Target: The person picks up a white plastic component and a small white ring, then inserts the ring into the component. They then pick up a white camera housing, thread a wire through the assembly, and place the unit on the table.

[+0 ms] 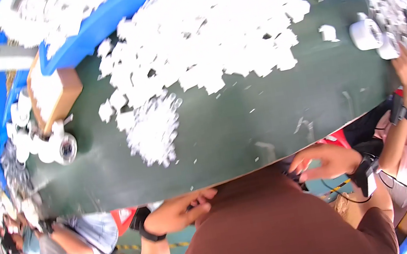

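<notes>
My left hand (180,211) is at the table's near edge, beside the brown shirt on my torso. Its fingers are loosely bent, with the thumb apart and nothing visible between them. On the other side of the shirt is my right hand (327,159), fingers and thumb apart, just off the same edge. A small dark thing (288,168) lies by its fingertips, too blurred to name. Ahead on the green table (227,139) is a wide heap of small white pieces (209,30). Nearer me, a smaller pile of clear, glossy pieces (154,132) touches that heap.
White rolls (365,34) stand at the right and more rolls (63,148) at the left, beside a cardboard box (62,91). A blue rim (92,30) borders the far side. Co-workers sit on both sides; a co-worker's hand (406,68) reaches in at the right.
</notes>
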A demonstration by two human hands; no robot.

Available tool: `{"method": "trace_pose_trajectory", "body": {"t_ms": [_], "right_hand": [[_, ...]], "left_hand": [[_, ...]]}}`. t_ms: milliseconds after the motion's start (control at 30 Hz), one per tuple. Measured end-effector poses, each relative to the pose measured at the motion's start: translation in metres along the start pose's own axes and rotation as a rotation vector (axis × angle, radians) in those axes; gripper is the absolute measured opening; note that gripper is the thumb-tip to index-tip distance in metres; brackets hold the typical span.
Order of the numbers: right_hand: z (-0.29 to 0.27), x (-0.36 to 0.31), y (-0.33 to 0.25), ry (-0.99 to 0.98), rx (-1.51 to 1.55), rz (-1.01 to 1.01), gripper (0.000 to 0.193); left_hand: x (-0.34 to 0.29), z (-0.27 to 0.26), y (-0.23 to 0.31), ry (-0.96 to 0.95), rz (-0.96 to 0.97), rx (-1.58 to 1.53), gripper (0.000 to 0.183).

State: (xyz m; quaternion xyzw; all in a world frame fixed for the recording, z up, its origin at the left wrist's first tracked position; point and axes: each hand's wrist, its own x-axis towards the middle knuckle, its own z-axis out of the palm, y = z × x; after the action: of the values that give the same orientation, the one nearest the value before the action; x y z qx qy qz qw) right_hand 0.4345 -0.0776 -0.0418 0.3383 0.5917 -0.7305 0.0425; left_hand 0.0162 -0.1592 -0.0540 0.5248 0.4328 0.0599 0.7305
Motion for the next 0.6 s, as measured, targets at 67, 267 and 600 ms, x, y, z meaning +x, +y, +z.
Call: {"method": "trace_pose_trajectory", "body": {"t_ms": [67, 267, 600], "right_hand": [[0.004, 0.003, -0.013, -0.039, 0.052, -0.148, 0.036], [0.001, -0.018, -0.055, 0.267, 0.076, -0.487, 0.019], [-0.146, -0.044, -0.055, 1.992, -1.137, -0.109, 0.037]], "left_hand": [[-0.008, -0.011, 0.024, -0.109, -0.105, -0.025, 0.041], [-0.02, -0.023, 0.039, -0.17, 0.207, -0.1, 0.045], [-0.038, -0.012, 0.014, 0.153, 0.476, -0.396, 0.057]]}}
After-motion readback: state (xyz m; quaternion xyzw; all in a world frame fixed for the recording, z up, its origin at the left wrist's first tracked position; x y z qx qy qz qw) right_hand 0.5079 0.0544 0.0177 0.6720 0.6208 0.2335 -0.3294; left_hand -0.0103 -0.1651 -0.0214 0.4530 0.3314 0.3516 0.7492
